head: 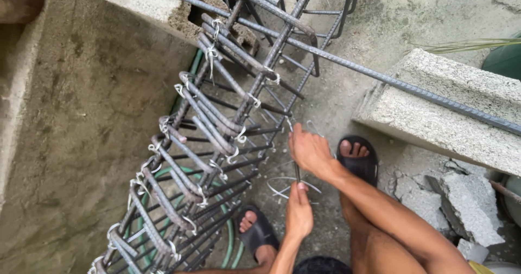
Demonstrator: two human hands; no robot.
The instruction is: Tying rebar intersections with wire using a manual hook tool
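A rebar cage [217, 133] of rusty stirrups tied with pale wire runs diagonally from the lower left to the top centre. My right hand [310, 152] is at the cage's right side, closed on thin tie wire [313, 127] that sticks up past the fingers. Just below it, my left hand [299, 211] grips the lower end of a thin metal rod [296, 172] that reaches up to the right hand. Loose loops of pale wire [285, 188] hang between the two hands.
A long ribbed bar [380, 77] lies across two concrete blocks [434, 111] [146, 5]. Broken concrete chunks [467, 203] sit at the right. A green hose [230, 236] curls under the cage. My sandalled feet [355, 154] [255, 228] stand on the cement floor.
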